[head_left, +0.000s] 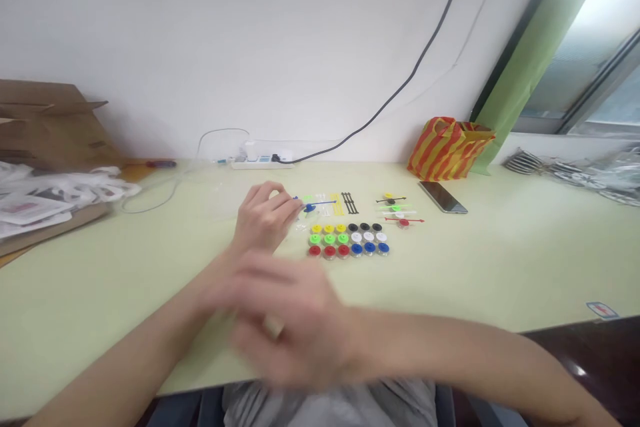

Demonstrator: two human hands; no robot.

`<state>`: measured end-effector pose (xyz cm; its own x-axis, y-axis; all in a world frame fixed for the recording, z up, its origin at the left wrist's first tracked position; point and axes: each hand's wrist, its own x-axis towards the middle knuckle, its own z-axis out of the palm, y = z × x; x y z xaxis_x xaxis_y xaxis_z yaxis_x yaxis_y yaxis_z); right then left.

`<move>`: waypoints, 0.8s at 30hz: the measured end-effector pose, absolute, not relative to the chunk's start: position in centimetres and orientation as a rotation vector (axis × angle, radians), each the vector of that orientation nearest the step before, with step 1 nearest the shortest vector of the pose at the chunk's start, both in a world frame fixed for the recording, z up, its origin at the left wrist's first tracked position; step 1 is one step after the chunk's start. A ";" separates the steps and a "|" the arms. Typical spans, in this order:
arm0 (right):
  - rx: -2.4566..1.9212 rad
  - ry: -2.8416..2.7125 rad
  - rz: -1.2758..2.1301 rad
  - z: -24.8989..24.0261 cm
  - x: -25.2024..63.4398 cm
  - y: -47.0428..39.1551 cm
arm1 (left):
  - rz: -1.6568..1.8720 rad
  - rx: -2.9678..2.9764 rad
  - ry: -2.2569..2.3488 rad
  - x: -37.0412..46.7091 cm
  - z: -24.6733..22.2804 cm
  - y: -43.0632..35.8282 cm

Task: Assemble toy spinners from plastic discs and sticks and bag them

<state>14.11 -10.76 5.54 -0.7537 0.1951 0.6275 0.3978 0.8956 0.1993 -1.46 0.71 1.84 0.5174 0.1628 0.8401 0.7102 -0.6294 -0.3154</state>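
Observation:
My left hand is closed, its thumb and fingers pinched at a blue arrow spinner with a small round base below the pointer. Nearer to me, my right hand is smeared by motion in front of my left forearm; its fingers are bent, and whether they hold anything does not show. Several loose arrow pointers lie beyond the left hand, among them yellow pointers and black pointers. Just in front are rows of round clear-based pieces with coloured tops, including red pieces and blue pieces.
To the right lie several arrow spinners, one of them red, and a phone. A striped bag stands behind. A power strip with cables sits by the wall. Cardboard and white straps occupy the left.

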 end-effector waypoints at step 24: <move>-0.477 -1.850 -0.399 0.9 22.8 -1.1 | -0.976 -2.266 -0.694 0.1 2.0 -0.7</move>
